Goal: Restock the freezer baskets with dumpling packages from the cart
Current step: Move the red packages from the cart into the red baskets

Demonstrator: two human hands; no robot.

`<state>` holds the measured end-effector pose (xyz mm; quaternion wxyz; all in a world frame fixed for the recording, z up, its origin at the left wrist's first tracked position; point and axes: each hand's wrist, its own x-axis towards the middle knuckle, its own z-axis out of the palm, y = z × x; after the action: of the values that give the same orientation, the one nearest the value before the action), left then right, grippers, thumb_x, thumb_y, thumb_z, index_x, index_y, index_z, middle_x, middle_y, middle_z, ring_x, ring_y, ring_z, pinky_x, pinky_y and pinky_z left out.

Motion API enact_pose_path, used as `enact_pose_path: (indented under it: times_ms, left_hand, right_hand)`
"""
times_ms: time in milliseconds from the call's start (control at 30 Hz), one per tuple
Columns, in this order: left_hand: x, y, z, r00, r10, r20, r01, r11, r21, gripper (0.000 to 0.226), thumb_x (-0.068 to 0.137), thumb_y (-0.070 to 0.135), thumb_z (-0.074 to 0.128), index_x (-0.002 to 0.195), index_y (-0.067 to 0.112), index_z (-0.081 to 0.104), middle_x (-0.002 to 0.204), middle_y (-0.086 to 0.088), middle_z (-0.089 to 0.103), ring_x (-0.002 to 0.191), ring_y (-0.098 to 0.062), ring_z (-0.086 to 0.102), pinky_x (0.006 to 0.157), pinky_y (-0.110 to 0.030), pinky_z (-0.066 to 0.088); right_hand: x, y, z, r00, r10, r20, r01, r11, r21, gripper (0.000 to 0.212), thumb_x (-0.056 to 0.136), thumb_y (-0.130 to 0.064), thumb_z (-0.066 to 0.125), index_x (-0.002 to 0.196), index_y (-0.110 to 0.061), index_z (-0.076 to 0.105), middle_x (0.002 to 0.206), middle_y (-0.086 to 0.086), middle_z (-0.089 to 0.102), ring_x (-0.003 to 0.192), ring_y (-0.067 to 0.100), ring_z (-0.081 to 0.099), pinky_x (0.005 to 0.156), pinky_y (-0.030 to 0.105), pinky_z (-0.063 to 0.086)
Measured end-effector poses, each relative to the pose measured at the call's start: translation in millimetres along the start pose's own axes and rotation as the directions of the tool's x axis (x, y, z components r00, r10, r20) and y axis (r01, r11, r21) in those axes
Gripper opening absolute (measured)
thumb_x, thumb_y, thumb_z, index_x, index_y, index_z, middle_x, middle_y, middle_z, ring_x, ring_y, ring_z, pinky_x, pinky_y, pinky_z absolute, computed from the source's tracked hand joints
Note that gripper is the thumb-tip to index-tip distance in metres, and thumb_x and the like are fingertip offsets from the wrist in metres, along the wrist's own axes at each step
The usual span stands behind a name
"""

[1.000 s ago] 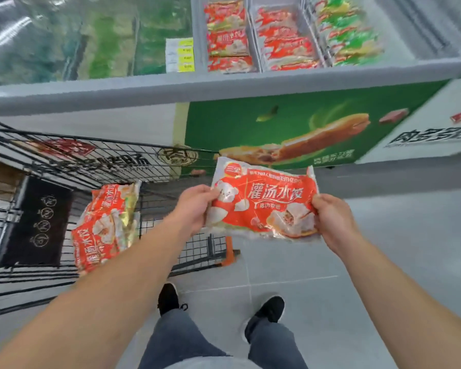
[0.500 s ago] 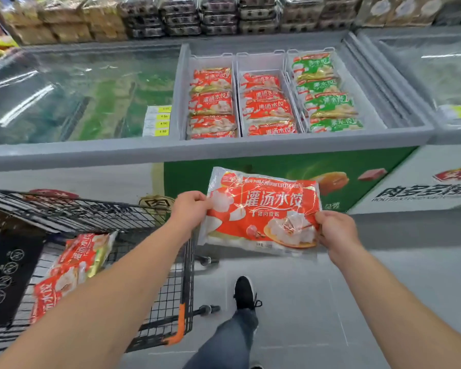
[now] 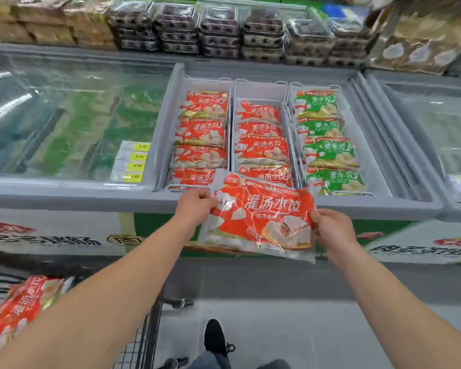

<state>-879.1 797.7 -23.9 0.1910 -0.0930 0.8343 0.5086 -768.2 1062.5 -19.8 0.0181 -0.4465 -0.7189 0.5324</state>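
here, one red pack held at the freezer's front edge

squarely in front of the person, a red dumpling package (image 3: 261, 217) is held flat between both hands, its printed face up. the left hand (image 3: 194, 206) has its grip closed on the pack's left edge, fingers curled over the plastic. the right hand (image 3: 330, 230) pinches the right edge, thumb on top. the pack hangs in the air over the grey front rim of the freezer (image 3: 91, 194), its far corner overlapping the near ends of the left and middle baskets.

three white baskets sit side by side in the open bay. the left basket (image 3: 168, 123) holds a row of red packs, the middle basket (image 3: 261, 87) likewise holds red packs, with bare space at its far end, and the right basket (image 3: 362, 123) holds green packs (image 3: 328, 153). yellow price tags (image 3: 137, 162) are stuck on the glass lid (image 3: 64, 115) to the left of the baskets.

at lower left, the wire cart (image 3: 149, 331) shows beside the left forearm, with another red pack (image 3: 19, 304) lying in it. a black shoe (image 3: 214, 334) stands on the grey floor below. stacked trays of goods line the shelf (image 3: 224, 30) behind the freezer.
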Motion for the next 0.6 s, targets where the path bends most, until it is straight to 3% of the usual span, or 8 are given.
enact_pose_path:
  times_ms: [67, 133, 233, 333, 467, 600]
  left_hand:
    - [16, 9, 5, 1.0, -0.023, 0.009, 0.023, 0.999, -0.031, 0.023, 0.086, 0.02, 0.07, 0.068, 0.012, 0.059, 0.088, -0.016, 0.07, 0.083, -0.025, 0.065, 0.08, -0.042, 0.052]
    - [39, 21, 14, 0.999, -0.03, 0.012, 0.03, 0.999, -0.031, 0.02, 0.087, 0.022, 0.07, 0.078, 0.006, 0.065, 0.089, -0.012, 0.071, 0.084, -0.023, 0.066, 0.081, -0.043, 0.054]
    - [66, 33, 25, 1.0, -0.003, -0.02, 0.003, 1.0, 0.006, 0.021, 0.087, 0.021, 0.071, 0.073, 0.007, 0.062, 0.079, -0.01, 0.068, 0.075, -0.023, 0.062, 0.073, -0.035, 0.049]
    - [95, 47, 38, 0.997, -0.042, -0.068, 0.045, 0.998, 0.048, 0.023, 0.086, 0.022, 0.071, 0.067, 0.013, 0.061, 0.073, -0.009, 0.065, 0.068, -0.022, 0.057, 0.067, -0.035, 0.046]
    - [124, 64, 56, 0.978, -0.093, -0.188, 0.097, 0.995, 0.015, 0.03, 0.084, 0.015, 0.072, 0.06, 0.013, 0.054, 0.064, -0.005, 0.057, 0.062, -0.02, 0.05, 0.061, -0.031, 0.038]
    - [144, 63, 64, 0.937, -0.207, -0.282, 0.191, 0.978, -0.082, 0.031, 0.088, 0.011, 0.068, 0.06, 0.015, 0.054, 0.065, -0.002, 0.059, 0.065, -0.02, 0.054, 0.057, -0.027, 0.037]
  right_hand:
    - [17, -13, -1, 1.0, 0.006, 0.022, -0.006, 1.0, 0.016, 0.02, 0.092, -0.014, 0.059, 0.078, -0.008, 0.072, 0.068, 0.005, 0.068, 0.067, 0.024, 0.059, 0.069, 0.041, 0.049]
    - [44, -27, 0, 0.999, 0.0, 0.046, -0.003, 0.999, 0.045, 0.018, 0.093, -0.011, 0.059, 0.082, -0.007, 0.072, 0.069, 0.005, 0.068, 0.065, 0.022, 0.056, 0.067, 0.038, 0.046]
    - [81, -43, 7, 0.998, -0.002, 0.069, -0.003, 0.998, 0.063, 0.017, 0.094, -0.011, 0.059, 0.082, -0.009, 0.07, 0.077, 0.01, 0.068, 0.068, 0.023, 0.057, 0.068, 0.04, 0.05]
    - [125, -62, 16, 0.992, -0.015, 0.127, 0.008, 0.998, 0.058, 0.022, 0.094, -0.009, 0.058, 0.075, -0.005, 0.067, 0.06, 0.006, 0.059, 0.055, 0.021, 0.049, 0.057, 0.034, 0.042]
    - [175, -90, 32, 0.967, 0.024, 0.252, -0.021, 1.0, -0.013, 0.02, 0.09, -0.008, 0.058, 0.072, -0.007, 0.066, 0.053, 0.005, 0.057, 0.056, 0.021, 0.049, 0.062, 0.036, 0.04]
    - [212, -122, 64, 0.944, 0.036, 0.327, -0.01, 0.997, -0.083, 0.015, 0.088, -0.01, 0.063, 0.074, -0.008, 0.069, 0.076, 0.013, 0.073, 0.07, 0.027, 0.065, 0.073, 0.043, 0.054]
